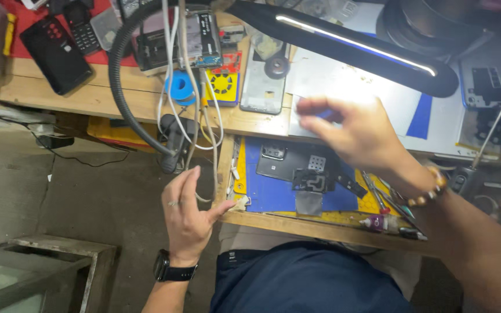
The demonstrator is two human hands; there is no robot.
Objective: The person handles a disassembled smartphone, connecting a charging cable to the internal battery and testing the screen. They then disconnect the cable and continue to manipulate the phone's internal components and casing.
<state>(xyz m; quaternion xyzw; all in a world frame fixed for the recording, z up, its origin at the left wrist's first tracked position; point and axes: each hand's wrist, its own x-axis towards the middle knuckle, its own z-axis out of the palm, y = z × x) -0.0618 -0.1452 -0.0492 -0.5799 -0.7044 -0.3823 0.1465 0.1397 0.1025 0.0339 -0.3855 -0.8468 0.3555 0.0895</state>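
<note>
Our left hand [188, 215] hangs open, fingers apart, beside the bench edge [273, 222]; our right hand [355, 134] pinches a small blue thing [324, 114] above the opened phone [297, 168].

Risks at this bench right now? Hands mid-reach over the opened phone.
1. The right hand reaches across the opened phone lying on the blue mat; the wrist or its bead bracelet might brush exposed parts.
2. The left hand hangs beside dangling white cables; a snag may drag the board above off the shelf.
3. The small glue bottle lies near the tray's front edge and might roll off.
</note>
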